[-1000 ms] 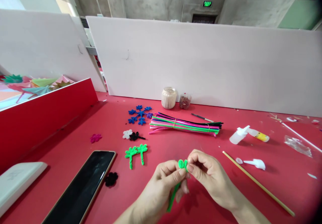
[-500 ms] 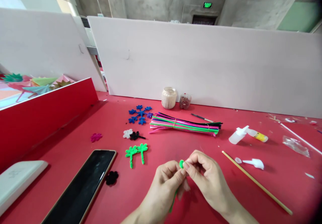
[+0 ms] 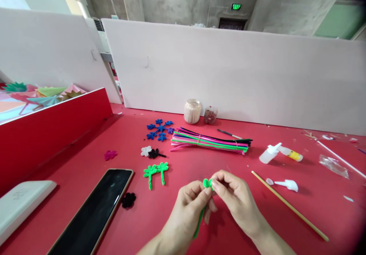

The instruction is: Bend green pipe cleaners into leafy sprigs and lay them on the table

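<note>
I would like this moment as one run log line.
left hand: pinching looped green pipe cleaner | right hand: pinching same piece | nearby: two green flowers, banded pipe-cleaner bundle

On the red table: jar at twelve o'clock, stick at four, phone at eight, blue flowers at eleven.

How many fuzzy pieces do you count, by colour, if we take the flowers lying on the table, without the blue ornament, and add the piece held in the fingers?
Pink flower: 1
White flower: 1
Black flowers: 2
Green flowers: 2
Held green piece: 1
Total: 7
</note>
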